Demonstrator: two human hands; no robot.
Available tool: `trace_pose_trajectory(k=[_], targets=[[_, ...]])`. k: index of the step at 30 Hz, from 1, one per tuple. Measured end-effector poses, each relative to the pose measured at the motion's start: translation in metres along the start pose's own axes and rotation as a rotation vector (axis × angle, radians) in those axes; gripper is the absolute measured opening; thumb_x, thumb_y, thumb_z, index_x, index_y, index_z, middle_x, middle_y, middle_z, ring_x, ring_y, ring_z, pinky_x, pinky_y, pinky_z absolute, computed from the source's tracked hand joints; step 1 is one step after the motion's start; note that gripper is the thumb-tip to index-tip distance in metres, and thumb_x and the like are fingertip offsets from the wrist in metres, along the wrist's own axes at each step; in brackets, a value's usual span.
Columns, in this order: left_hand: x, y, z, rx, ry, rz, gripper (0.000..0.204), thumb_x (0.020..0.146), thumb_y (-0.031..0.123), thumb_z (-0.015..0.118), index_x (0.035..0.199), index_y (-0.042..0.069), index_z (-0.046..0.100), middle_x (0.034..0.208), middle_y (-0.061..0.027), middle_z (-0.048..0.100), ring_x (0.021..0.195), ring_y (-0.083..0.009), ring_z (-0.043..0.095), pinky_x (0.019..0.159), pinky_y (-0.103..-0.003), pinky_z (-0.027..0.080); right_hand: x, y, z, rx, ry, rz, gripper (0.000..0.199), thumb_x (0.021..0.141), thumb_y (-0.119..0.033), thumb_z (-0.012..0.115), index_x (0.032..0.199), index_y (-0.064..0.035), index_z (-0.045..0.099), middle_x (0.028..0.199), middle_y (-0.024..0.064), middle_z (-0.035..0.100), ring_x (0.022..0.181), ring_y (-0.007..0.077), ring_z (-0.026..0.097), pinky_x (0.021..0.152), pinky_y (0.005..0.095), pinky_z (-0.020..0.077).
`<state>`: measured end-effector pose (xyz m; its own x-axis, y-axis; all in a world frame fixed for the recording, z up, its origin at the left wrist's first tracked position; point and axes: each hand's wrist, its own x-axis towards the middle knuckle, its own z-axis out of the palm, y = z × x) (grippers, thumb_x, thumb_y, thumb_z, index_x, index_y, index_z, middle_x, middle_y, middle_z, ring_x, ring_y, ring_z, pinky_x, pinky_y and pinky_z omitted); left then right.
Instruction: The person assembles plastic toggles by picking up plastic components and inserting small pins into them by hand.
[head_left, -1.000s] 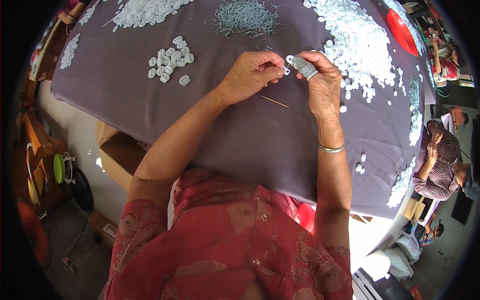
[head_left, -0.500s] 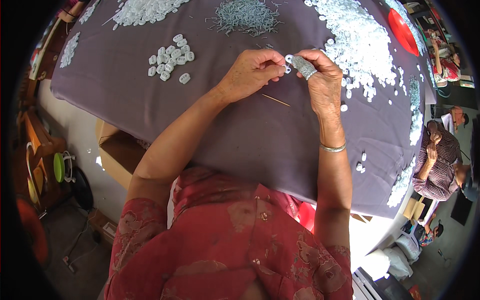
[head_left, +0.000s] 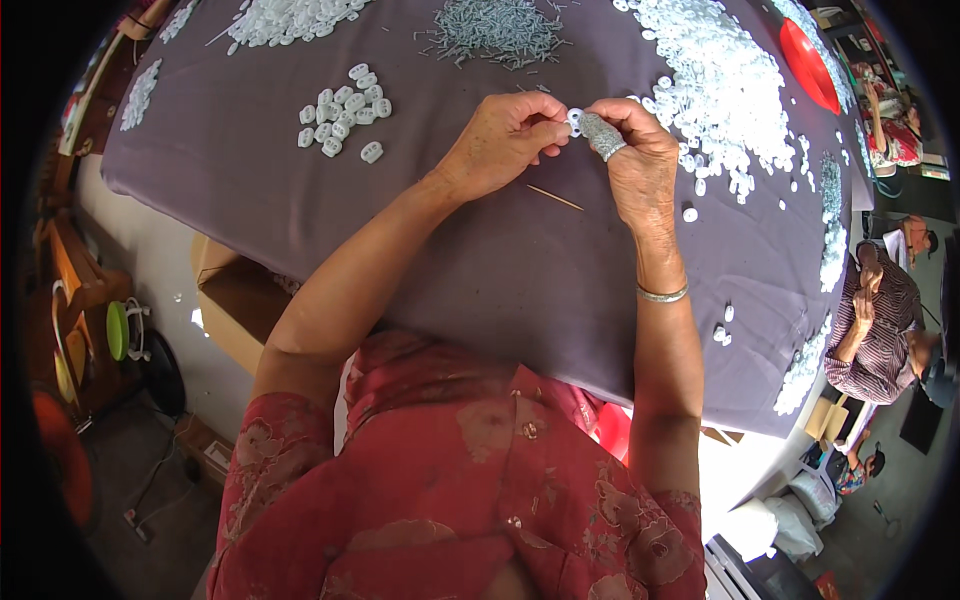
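One white piece (head_left: 575, 122) btwn L hand (head_left: 497, 145) & R hand (head_left: 638, 150): slip risk

L hand: thumb + fingertips clamped on piece's left edge. R hand: digits together at its right edge, thumb w/ silvery wrap (head_left: 604, 137) pressed there; can't tell if a pin's in that grip too. Piece is held up btwn the two, over the tabletop (head_left: 480, 270).

Risks (my judgement): piece is tiny, only edges gripped, so uneven pressure could twist it or pop it out. Wrap prob. dulls feel, so R thumb may push too hard or off-line. If dropped rightward it could get lost in the big white heap (head_left: 720, 90) just beyond R hand; leftward, in the small white group (head_left: 343, 115) past L hand. A dropping wrist could knock the thin wooden stick (head_left: 555, 197), lying below & btwn the hands. Grey pins (head_left: 500, 32) sit ahead of L hand, some strays nearer; a forward sweep could scatter them.

Orientation: long axis approx. fore-aft, i.e. across the line from hand to hand; one end away from the wearer, other toward. Openings seem to face up. Edges hidden by fingers; too small to tell front end from back.
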<state>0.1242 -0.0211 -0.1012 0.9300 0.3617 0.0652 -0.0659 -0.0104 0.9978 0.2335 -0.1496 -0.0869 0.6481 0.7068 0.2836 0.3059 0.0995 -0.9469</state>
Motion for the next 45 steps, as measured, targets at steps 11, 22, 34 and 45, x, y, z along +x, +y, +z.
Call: trace_pose_trajectory(k=[11, 22, 34, 45], targets=[[0.001, -0.005, -0.004, -0.078, -0.027, -0.012, 0.015, 0.089, 0.01, 0.056, 0.1, 0.001, 0.06, 0.081, -0.0036, 0.061, 0.07, -0.0082, 0.057, 0.062, -0.023, 0.048, 0.0, 0.005, -0.001, -0.006, -0.077, 0.016, 0.014, 0.083, 0.007, 0.059, 0.093, -0.0005, 0.065, 0.087, 0.0024, 0.064, 0.077, 0.0085, 0.06, 0.067, 0.0209, 0.0509], [0.002, -0.004, -0.009, -0.164, -0.054, 0.016, 0.021, 0.087, 0.006, 0.058, 0.108, 0.002, 0.057, 0.09, -0.0043, 0.061, 0.077, -0.0106, 0.059, 0.067, -0.026, 0.05, -0.003, 0.011, -0.001, 0.084, -0.182, -0.012, 0.022, 0.08, 0.01, 0.061, 0.099, -0.0015, 0.06, 0.091, 0.0035, 0.062, 0.082, 0.0098, 0.061, 0.073, 0.0229, 0.0522], [-0.002, 0.002, -0.011, -0.119, -0.054, 0.039, 0.023, 0.089, 0.01, 0.057, 0.111, 0.004, 0.059, 0.089, -0.0009, 0.063, 0.08, -0.0073, 0.057, 0.071, -0.024, 0.048, -0.009, 0.004, 0.007, -0.294, -0.042, -0.205, 0.025, 0.072, 0.002, 0.074, 0.093, -0.0039, 0.062, 0.083, -0.0019, 0.059, 0.07, 0.0041, 0.054, 0.064, 0.0196, 0.0477], [-0.001, 0.005, -0.007, -0.123, -0.028, 0.14, 0.018, 0.088, 0.007, 0.058, 0.105, 0.002, 0.061, 0.087, -0.0007, 0.062, 0.075, -0.0058, 0.057, 0.066, -0.022, 0.049, -0.011, -0.007, 0.011, -0.441, 0.004, -0.286, 0.027, 0.07, -0.001, 0.074, 0.093, -0.0057, 0.062, 0.079, 0.0017, 0.064, 0.063, 0.0069, 0.058, 0.058, 0.0212, 0.0489]])
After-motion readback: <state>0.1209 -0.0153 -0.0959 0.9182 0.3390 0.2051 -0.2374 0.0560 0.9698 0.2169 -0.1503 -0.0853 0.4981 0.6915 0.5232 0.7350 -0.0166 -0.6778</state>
